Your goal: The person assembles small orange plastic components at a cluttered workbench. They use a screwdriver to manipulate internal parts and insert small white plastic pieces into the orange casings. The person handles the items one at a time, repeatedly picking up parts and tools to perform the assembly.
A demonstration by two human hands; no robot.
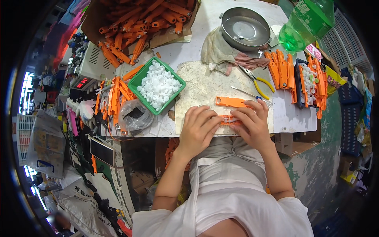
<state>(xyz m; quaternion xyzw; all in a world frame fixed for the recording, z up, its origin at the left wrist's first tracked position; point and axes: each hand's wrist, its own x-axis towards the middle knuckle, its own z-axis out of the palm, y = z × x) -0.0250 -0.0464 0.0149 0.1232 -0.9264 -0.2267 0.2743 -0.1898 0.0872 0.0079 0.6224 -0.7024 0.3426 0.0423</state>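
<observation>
At the table's near edge an orange plastic housing (228, 120) lies crosswise between my hands, with pale or metallic parts inside its open face. My left hand (200, 127) has its fingertips and thumb closed on the left end. The fingers of my right hand (252, 121) are bent over the right end, partly hiding it. Just beyond is a second long orange plastic piece (229, 102), its right end touching or close to my right fingertips. To the right of that piece lie a screwdriver (252, 96) and yellow-handled pliers (258, 82).
A green basket (137, 87) of small white caps stands left, beside a clear plastic bag (136, 114). Orange housings fill a cardboard box (92, 23) at far left; more (281, 70) are stacked right. A metal bowl (245, 29), a rag (217, 49) and a green bottle (306, 25) stand behind.
</observation>
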